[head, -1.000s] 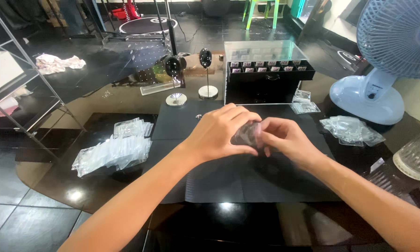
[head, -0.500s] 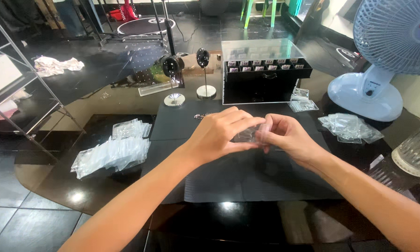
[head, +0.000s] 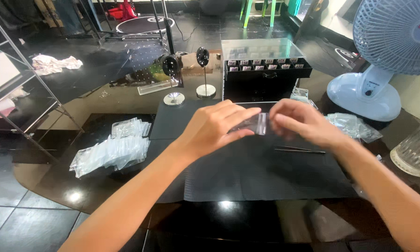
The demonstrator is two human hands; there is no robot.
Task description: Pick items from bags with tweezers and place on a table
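White fan (head: 382, 60), black drawer box (head: 265, 77) (lid clear).

Bag pile (head: 109, 151) left of mat (head: 266, 177)

The little bag (head: 255, 124) in my grip is clear, held over a black ribbed mat (head: 266, 172) on the glossy black counter (head: 102, 186). The bags (head: 109, 150) heaped at my left are clear too. The fan (head: 373, 70) is pale blue-white, and the display box (head: 261, 77) black under a clear lid.
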